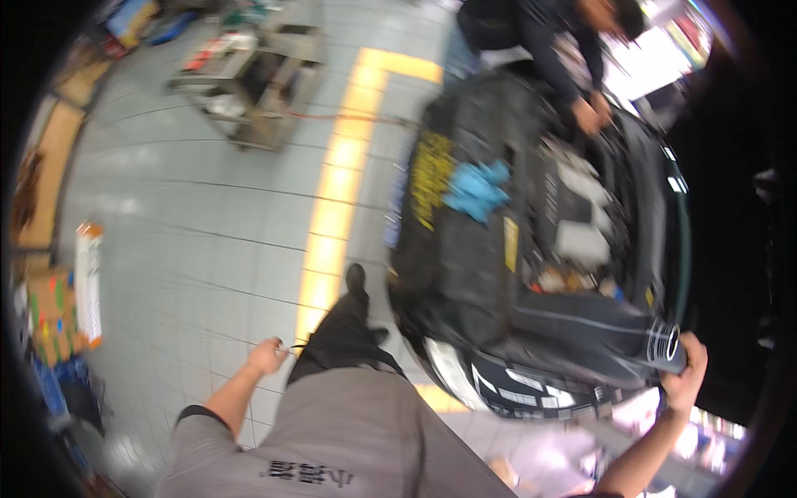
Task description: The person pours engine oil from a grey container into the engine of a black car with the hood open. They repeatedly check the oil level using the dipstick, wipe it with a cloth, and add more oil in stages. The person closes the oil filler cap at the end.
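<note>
My right hand (686,372) is wrapped round a dark cylindrical object (667,347) with bright silver rings, over the near right corner of a car's engine bay (573,212). Its exact kind is not clear. Down by my left side, my left hand (267,355) is closed on a small thin object (290,350), which looks metallic but is blurred. Black protective covers (452,249) drape the car's front and fender. On the front cover lies a crumpled blue cloth or glove (477,191).
Across the car, a co-worker's hands (591,114) reach into the engine bay. A grey tool cart (257,83) stands at far left, with a red hose (344,117) running from it. A yellow line (332,199) marks the tiled floor. Boxes (54,315) line the left wall.
</note>
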The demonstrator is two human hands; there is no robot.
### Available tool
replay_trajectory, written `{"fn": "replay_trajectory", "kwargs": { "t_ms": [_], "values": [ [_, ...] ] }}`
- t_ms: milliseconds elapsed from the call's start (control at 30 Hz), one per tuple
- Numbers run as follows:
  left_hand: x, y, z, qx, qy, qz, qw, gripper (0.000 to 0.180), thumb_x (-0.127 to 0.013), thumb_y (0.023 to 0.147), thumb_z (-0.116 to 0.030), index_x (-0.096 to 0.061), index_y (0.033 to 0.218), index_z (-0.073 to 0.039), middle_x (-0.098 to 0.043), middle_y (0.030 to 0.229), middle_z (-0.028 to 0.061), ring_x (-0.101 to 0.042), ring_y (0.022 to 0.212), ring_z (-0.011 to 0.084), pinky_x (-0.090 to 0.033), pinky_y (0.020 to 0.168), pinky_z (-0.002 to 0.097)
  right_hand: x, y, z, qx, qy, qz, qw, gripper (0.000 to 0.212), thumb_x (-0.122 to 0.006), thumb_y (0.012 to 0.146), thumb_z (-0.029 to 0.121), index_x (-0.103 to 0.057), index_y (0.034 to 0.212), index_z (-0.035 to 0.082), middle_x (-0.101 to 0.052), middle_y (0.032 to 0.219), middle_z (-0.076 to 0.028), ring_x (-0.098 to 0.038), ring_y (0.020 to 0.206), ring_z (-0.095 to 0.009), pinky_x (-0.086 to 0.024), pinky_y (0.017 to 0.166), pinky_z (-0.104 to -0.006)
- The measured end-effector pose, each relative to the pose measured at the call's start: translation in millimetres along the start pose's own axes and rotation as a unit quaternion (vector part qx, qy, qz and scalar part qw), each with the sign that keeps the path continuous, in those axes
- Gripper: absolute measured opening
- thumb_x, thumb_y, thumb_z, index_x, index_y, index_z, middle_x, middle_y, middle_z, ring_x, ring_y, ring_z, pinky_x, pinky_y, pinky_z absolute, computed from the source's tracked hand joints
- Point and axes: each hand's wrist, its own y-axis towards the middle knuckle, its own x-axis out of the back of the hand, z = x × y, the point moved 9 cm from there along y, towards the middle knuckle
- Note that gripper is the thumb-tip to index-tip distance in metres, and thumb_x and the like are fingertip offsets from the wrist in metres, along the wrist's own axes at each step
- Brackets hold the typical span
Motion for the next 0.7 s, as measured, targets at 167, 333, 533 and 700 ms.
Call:
{"fn": "replay_trajectory", "kwargs": {
  "t_ms": [167,333,533,700],
  "values": [
    [-35.8,29.0,137.9,-0.021,0.117,0.074,0.990,0.050,-0.061,0.095,-0.044,-0.068,0.124,-0.004,-0.068,0.121,0.0251,-0.064,0.116,0.0397,-0.051,0.102,0.0451,-102.0,128.0,133.3,0.045,0.080,0.145,0.985,0.028,-0.063,0.055,0.010,-0.056,0.078,-0.003,-0.050,0.064,-0.012,-0.051,0.057,-0.018,-0.041,0.056,-0.0300],
    [4.2,66.4,184.2,0.135,-0.350,-0.066,0.925,0.044,-0.064,0.096,-0.041,-0.069,0.110,0.000,-0.074,0.103,0.0216,-0.070,0.104,0.0351,-0.053,0.092,0.0413,-189.4,300.0,301.5,0.102,0.100,0.191,0.971,0.025,-0.066,0.060,0.007,-0.058,0.081,-0.003,-0.055,0.068,-0.011,-0.054,0.064,-0.015,-0.044,0.061,-0.0301],
    [145.3,125.9,238.3,0.102,-0.331,-0.122,0.930,0.034,-0.060,0.099,-0.036,-0.069,0.105,-0.003,-0.072,0.106,0.0216,-0.068,0.105,0.0386,-0.053,0.090,0.0431,-293.0,483.0,514.2,0.213,0.115,0.169,0.956,0.027,-0.073,0.074,0.006,-0.059,0.095,-0.002,-0.056,0.077,-0.009,-0.049,0.078,-0.011,-0.045,0.070,-0.0309],
    [358.4,172.9,280.0,0.089,-0.365,-0.193,0.906,0.041,-0.065,0.097,-0.038,-0.066,0.119,-0.003,-0.071,0.115,0.0195,-0.068,0.105,0.0341,-0.053,0.091,0.0427,-370.7,607.8,640.6,0.248,0.154,0.219,0.931,0.028,-0.071,0.077,0.006,-0.058,0.100,-0.001,-0.054,0.073,-0.015,-0.053,0.068,-0.020,-0.047,0.067,-0.0361]
  ]
}}
